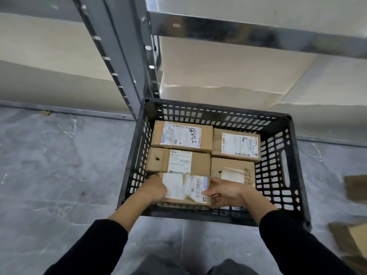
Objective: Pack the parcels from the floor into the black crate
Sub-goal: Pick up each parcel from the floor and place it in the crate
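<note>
While the left grip (156,188) and right grip (224,192) hold a barcoded parcel (184,186), its print is unreadable.

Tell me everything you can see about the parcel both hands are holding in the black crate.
The held parcel is a brown cardboard box lying crosswise in the near-left corner of the black crate. Its top carries a white shipping label with barcodes, torn and peeling. The left hand grips its left end, the right hand its right end. Its far edge meets the neighbouring parcel behind it. Whether it rests on the crate floor is hidden.
</note>
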